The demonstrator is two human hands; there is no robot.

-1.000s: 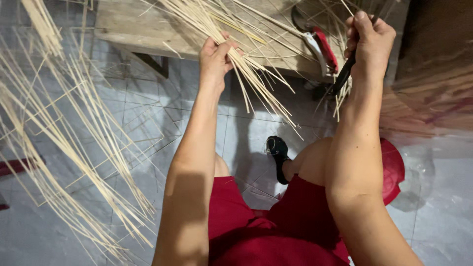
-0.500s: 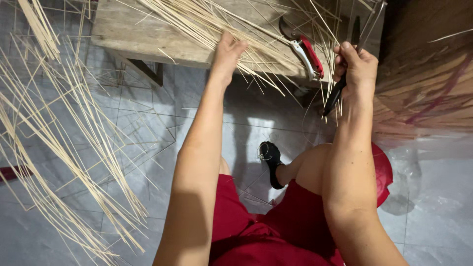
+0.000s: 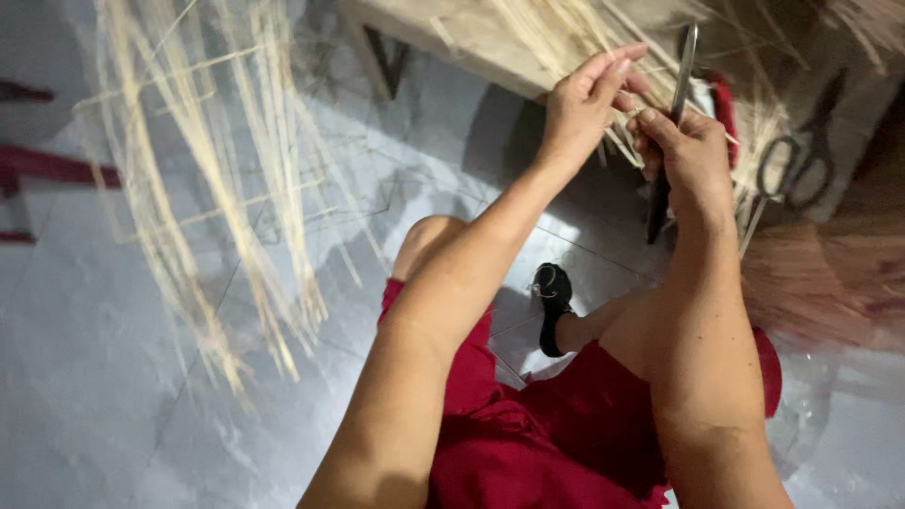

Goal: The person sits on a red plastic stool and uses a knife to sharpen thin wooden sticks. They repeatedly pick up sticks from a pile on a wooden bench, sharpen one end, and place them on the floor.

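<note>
From my head camera, my left hand (image 3: 583,106) pinches thin, pale, dry strips (image 3: 556,38) between raised fingertips, right above the rough wooden bench (image 3: 471,42) where the rest of them lie fanned. My right hand (image 3: 693,155) is wrapped tight round a long, dark, flat-bladed knife (image 3: 671,123), held upright, its metal blade just beside my left fingers. Dark metal scissors (image 3: 801,160) lie to the right. More long straw-coloured strips (image 3: 217,207) hang blurred over the smooth grey tiled floor (image 3: 113,377). My red cloth garment (image 3: 528,443) fills the lower view.
</note>
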